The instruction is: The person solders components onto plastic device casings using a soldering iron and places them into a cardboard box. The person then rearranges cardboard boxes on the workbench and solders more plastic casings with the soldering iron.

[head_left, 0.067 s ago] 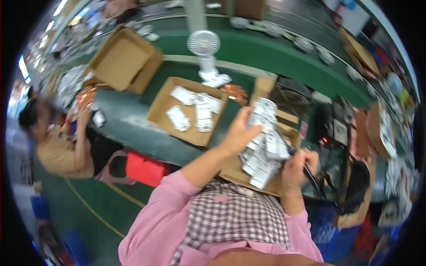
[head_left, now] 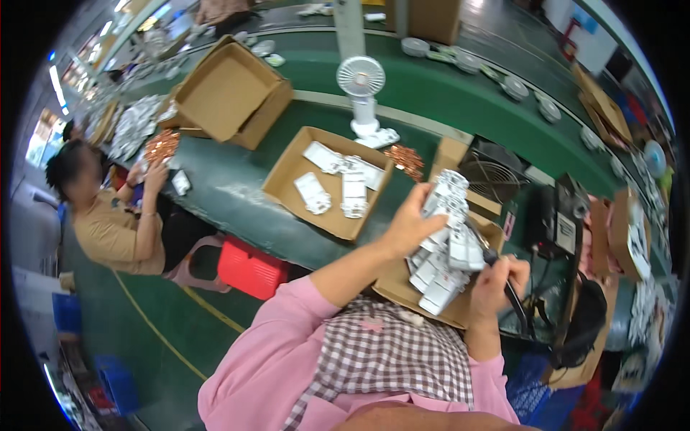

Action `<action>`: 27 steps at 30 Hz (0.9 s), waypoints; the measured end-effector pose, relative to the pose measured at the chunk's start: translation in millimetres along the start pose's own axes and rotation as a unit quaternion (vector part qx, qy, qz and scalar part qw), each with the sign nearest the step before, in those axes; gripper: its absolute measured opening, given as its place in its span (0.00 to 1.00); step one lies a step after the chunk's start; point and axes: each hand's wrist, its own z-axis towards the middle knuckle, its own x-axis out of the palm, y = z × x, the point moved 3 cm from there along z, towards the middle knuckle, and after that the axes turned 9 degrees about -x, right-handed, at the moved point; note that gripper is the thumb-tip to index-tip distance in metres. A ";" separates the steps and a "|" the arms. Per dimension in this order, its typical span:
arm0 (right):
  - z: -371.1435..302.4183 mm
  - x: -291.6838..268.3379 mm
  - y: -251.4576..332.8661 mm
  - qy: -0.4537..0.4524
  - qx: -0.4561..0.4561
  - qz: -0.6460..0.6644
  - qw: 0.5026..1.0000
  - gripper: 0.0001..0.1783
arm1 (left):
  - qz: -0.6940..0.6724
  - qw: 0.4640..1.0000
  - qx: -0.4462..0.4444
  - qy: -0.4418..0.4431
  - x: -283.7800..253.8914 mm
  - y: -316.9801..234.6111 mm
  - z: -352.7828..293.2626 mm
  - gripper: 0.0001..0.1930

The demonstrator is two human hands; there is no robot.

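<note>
My left hand [head_left: 413, 226] is closed around a white plastic housing [head_left: 451, 192], thumb across its near side, held above an open cardboard box. Inside that box [head_left: 392, 286] lies a heap of similar white housings [head_left: 438, 284]. My right hand [head_left: 497, 284] grips a soldering iron [head_left: 491, 256] with a black handle; its thin metal tip points up and left toward the housing. A black cord trails from the handle. To the left, a shallow cardboard tray [head_left: 287, 188] holds several white housings [head_left: 312, 192] laid flat.
A white desk fan [head_left: 361, 79] stands behind the tray, near small copper-coloured parts [head_left: 405, 161]. At right are a black fan unit [head_left: 491, 172] and a black box-shaped device [head_left: 557, 219]. A co-worker [head_left: 118, 223] sits at far left beside a red plastic bin [head_left: 251, 267].
The whole view has shifted, so the bench and my hands appear slightly farther right and lower. Both hands keep their holds, with little visible movement against the box.
</note>
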 end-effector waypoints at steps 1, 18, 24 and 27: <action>-0.9 -0.7 5.7 0.003 0.030 0.000 1.000 0.12 | -0.025 0.999 -0.019 0.014 2.6 -0.6 -2.3 0.31; 2.6 7.2 8.6 0.001 0.022 0.023 1.000 0.13 | -0.027 0.999 -0.023 0.011 0.3 -12.7 -8.3 0.32; 1.6 6.9 8.3 -0.003 0.028 0.041 0.999 0.12 | -0.010 1.000 -0.016 0.011 -0.5 -13.0 -8.9 0.32; 1.3 5.7 8.2 -0.008 0.027 0.044 0.999 0.12 | -0.007 1.000 -0.015 0.015 0.0 -12.8 -9.0 0.33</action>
